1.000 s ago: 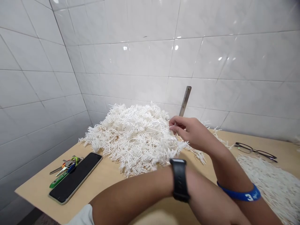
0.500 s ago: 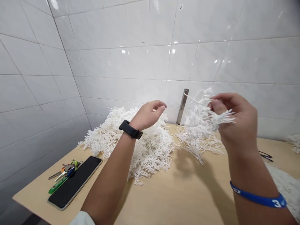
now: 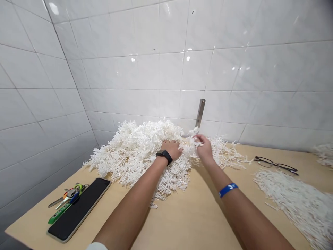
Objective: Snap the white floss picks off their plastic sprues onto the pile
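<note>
A large heap of white, branched plastic-looking strands [image 3: 135, 146] lies at the back of the table. My left hand [image 3: 171, 149], with a black watch at the wrist, rests on the heap's right side, palm down and fingers apart; its fingertips sink partly among the strands. To its right, my right hand [image 3: 204, 147] pinches a small clump of the white strands [image 3: 192, 144] between thumb and fingers, low over the table. A blue band circles that wrist. Looser strands [image 3: 229, 154] spread on the table behind and right of this hand.
A phone [image 3: 80, 208] and a bunch of keys [image 3: 69, 196] lie at the left. Eyeglasses [image 3: 275, 164] sit at the right, behind a flat layer of short white pieces [image 3: 299, 201]. A metal strip [image 3: 200, 114] leans against the tiled wall [image 3: 156, 73].
My right hand has moved left and down with strands, from raised at the right to beside the heap. My left hand has lowered onto the heap. The view has shifted, showing the eyeglasses fully.
</note>
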{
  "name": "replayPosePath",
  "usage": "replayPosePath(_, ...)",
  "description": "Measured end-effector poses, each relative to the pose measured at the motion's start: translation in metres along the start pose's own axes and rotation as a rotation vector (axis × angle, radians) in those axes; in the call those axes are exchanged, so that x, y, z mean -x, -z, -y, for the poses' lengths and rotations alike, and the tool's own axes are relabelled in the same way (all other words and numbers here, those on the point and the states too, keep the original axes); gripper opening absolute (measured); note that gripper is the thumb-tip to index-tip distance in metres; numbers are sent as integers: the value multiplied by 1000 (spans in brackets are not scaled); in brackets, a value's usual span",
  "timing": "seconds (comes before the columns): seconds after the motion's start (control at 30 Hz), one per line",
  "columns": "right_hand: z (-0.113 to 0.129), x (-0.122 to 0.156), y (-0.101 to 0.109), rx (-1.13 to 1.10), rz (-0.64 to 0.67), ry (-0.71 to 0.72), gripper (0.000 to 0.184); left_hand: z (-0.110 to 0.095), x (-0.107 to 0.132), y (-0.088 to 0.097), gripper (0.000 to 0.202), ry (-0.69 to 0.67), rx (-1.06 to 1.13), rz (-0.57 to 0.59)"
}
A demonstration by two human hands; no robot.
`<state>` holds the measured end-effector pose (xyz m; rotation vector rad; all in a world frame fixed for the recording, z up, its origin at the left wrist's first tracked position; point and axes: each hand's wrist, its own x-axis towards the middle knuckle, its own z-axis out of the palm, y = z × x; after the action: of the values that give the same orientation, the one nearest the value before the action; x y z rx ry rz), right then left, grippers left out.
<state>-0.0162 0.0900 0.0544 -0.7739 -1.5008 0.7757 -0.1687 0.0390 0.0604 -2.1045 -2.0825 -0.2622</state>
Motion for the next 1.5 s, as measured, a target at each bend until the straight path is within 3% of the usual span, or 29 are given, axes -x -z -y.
replayPosePath(0.07, -30, 17, -13, 45, 71, -79, 23, 2, 2, -2, 41, -9, -14, -11)
replayPosePath(0.13, -49, 31, -21, 43, 218, -43, 30, 2, 3, -2, 39, -13, -24, -31)
replayPosePath(0.3, -59, 37, -19, -31, 348, 9, 36, -1, 4, -2, 36, 51, -26, -89)
replayPosePath(0.77, -57, 36, -19, -3, 310, -36, 30, -7, 11, 0, 27, -21, -27, -90)
replayPosePath(1.13, -49, 39, -17, -4, 306, -69, 31, -9, 10, -1, 33, 41, -42, -114)
replayPosePath(1.5, -52, 39, -16, 29, 321, -22, 32, -6, 8, 6, 29, -13, -37, -39)
